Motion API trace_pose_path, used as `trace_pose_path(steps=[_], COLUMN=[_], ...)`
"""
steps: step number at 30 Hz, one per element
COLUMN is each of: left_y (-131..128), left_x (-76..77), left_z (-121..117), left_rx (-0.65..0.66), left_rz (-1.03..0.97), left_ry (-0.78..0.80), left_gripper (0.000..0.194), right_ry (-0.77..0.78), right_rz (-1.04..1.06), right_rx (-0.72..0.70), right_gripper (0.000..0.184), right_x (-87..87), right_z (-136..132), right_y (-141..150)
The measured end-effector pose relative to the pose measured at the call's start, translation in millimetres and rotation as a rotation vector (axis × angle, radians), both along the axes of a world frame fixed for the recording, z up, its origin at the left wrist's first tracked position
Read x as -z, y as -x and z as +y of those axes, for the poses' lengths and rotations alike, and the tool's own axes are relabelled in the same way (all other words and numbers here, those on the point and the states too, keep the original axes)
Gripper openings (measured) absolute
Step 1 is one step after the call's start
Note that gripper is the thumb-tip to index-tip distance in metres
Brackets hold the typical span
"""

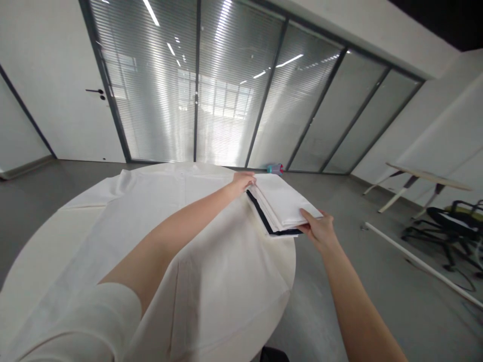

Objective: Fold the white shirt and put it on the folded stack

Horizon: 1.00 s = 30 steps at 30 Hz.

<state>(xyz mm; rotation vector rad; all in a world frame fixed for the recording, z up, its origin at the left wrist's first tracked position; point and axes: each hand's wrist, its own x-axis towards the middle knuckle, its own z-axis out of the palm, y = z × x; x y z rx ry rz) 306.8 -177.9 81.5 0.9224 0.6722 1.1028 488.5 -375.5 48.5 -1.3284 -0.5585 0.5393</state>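
Note:
A stack of folded cloth (pixel 281 196), mostly white with a dark layer near the bottom, lies at the right edge of a round table. My left hand (pixel 243 183) is closed at the far left corner of the stack, its fingertips partly hidden. My right hand (pixel 317 226) pinches the near right corner, thumb on top and fingers underneath. Across the table spreads a large white garment (pixel 222 281), with seams showing and a few creases. Its cloth lies under my left forearm and drapes towards me.
The round table's pale top (pixel 41 261) shows at the left. On the floor beyond stands a small teal and red object (pixel 274 169). At the right are a wooden-topped table (pixel 426 177), a black wheeled chair (pixel 453 226) and a long white pole (pixel 418 261). Glass partitions (pixel 230 100) line the back.

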Motion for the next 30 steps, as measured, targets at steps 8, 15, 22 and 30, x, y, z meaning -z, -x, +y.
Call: trace_pose_path(steps=[8,15,22,30], left_y=[-4,1,80,237], left_x=[17.3,15.1,11.2,36.1], left_z=[6,-1,-6,-5], left_rx=[-0.067,-0.063,-0.030,0.052], left_rz=[0.079,0.249,0.441,0.711], left_ry=[-0.087,-0.211,-0.370,-0.431], left_gripper=[0.030,0.015,0.011,0.019], right_ry=[-0.044,0.529,0.464,0.833], right_rz=[-0.085,-0.736,-1.263,-1.422], right_rx=[-0.006,0.301,0.231,-0.176], right_gripper=[0.073,0.068,0.048,0.065], right_x=[-10.7,-11.6,-67.9,-71.7], right_z=[3,-15,26,122], right_y=[3,2,25,29])
